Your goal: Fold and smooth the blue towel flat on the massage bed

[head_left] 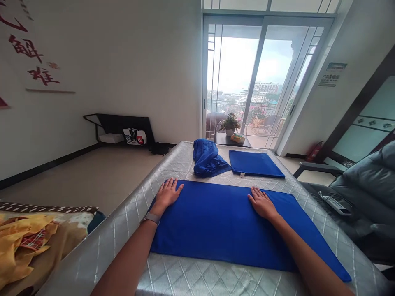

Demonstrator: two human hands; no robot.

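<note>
A blue cloth (216, 222) lies spread out flat as a wide rectangle on the table with a silvery quilted cover (197, 275). Resting on its far left corner is my left hand (168, 192), palm down with the fingers stretched out and a watch on the wrist. My right hand (261, 201) lies flat on the cloth's far edge, right of its middle, fingers extended. Beyond the hands, a crumpled blue cloth (208, 158) sits in a loose heap. To its right is a neatly folded blue cloth (256, 163) with a small white label at its near edge.
Past the table's far edge, a small dark stand carries a potted plant (230, 124) and a tissue pack (237, 138) before sliding glass doors. A dark armchair (361, 193) holding a power strip (335, 204) stands right. Yellow fabric (21, 242) lies at the left.
</note>
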